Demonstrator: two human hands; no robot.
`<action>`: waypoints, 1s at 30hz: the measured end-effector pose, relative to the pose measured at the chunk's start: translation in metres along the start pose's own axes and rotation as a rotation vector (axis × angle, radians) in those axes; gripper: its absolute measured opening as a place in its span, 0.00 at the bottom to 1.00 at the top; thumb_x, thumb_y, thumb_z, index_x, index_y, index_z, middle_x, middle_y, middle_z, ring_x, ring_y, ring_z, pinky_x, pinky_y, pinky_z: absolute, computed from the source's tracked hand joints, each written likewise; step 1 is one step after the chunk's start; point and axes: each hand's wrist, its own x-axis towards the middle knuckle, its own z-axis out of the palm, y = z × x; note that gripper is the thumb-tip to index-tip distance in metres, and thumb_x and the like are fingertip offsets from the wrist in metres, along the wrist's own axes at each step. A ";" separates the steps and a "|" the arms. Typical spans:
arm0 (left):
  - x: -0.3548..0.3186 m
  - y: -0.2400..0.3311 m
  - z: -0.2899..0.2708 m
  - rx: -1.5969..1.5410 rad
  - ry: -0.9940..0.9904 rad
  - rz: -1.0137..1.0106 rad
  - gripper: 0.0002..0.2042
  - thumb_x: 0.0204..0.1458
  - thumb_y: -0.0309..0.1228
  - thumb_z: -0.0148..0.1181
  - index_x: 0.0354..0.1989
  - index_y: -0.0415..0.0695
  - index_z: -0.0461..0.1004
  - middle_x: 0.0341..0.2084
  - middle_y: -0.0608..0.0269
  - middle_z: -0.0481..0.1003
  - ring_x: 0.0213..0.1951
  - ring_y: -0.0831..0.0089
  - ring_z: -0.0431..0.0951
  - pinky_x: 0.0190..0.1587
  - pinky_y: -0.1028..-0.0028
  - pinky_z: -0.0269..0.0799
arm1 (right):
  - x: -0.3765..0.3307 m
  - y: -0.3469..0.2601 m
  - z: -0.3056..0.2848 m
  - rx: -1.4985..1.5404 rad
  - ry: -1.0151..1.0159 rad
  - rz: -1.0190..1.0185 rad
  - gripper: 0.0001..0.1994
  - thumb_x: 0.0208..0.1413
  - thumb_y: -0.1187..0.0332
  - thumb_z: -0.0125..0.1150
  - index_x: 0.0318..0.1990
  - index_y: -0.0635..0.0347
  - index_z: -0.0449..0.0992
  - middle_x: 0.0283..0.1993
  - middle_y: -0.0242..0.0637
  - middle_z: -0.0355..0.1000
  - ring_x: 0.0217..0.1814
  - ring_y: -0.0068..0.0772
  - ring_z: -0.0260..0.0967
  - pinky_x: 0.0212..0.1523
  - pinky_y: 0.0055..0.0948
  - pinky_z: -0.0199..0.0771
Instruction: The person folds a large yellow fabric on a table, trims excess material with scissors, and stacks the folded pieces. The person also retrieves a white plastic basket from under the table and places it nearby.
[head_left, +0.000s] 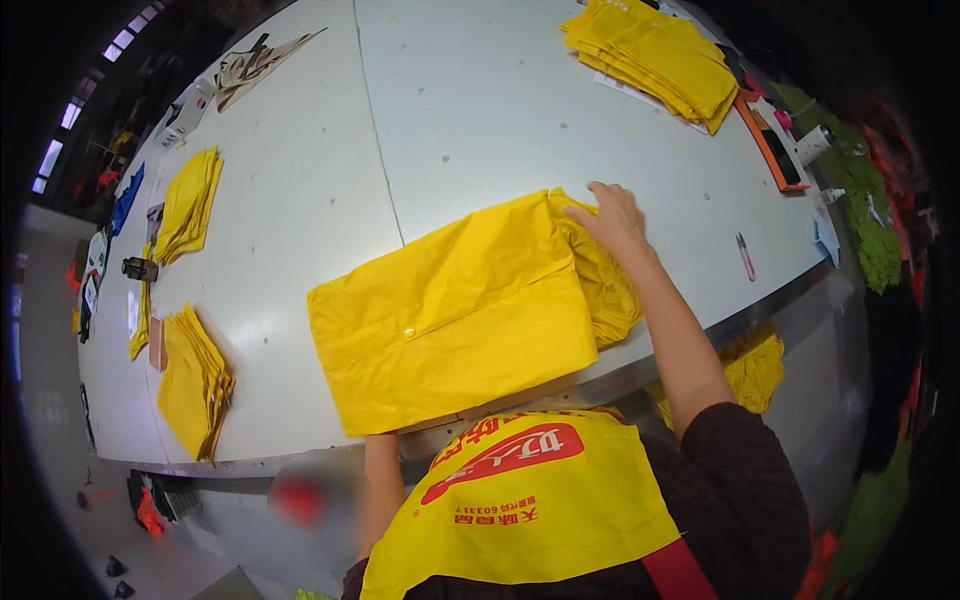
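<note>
In front of me a folded yellow cloth piece (450, 310) lies across the near edge of the white table. It looks like a garment, with a small snap button (409, 332) on a lengthwise seam. Its right end is a gathered, crumpled bundle (605, 285). My right hand (615, 222) rests at the far right corner of the cloth, fingers apart, with the thumb side by the bundle. My left forearm (381, 475) reaches up beneath the cloth's near left edge, and the hand there is hidden under it. A yellow apron (560, 500) with red print covers my front.
Yellow cloth stacks lie at the far right (655, 60), the left (188, 205) and the near left (193, 380). Pink-handled thread snips (747, 258) lie to the right, near an orange box (772, 145). A dark jar (138, 268) stands left. Yellow fabric (755, 375) sits below the table edge.
</note>
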 end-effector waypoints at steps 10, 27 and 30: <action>0.005 0.004 0.002 0.020 0.018 0.014 0.24 0.47 0.29 0.53 0.55 0.40 0.62 0.53 0.43 0.62 0.54 0.47 0.61 0.56 0.58 0.57 | 0.024 0.113 0.048 0.128 0.133 0.205 0.21 0.50 0.54 0.57 0.39 0.67 0.71 0.40 0.51 0.70 0.43 0.47 0.67 0.46 0.37 0.67; -0.012 0.028 0.028 0.025 0.049 0.049 0.23 0.48 0.29 0.53 0.55 0.40 0.62 0.54 0.44 0.62 0.55 0.49 0.61 0.57 0.59 0.56 | -0.066 0.025 0.014 0.589 -0.226 0.174 0.16 0.53 0.61 0.53 0.28 0.70 0.68 0.29 0.56 0.69 0.34 0.53 0.68 0.33 0.40 0.66; -0.010 0.029 0.032 0.020 0.045 0.072 0.23 0.48 0.29 0.53 0.55 0.40 0.62 0.54 0.44 0.62 0.55 0.49 0.61 0.58 0.59 0.56 | -0.056 0.070 0.019 0.429 -0.194 0.144 0.15 0.54 0.61 0.51 0.29 0.68 0.69 0.31 0.56 0.70 0.35 0.56 0.68 0.35 0.43 0.67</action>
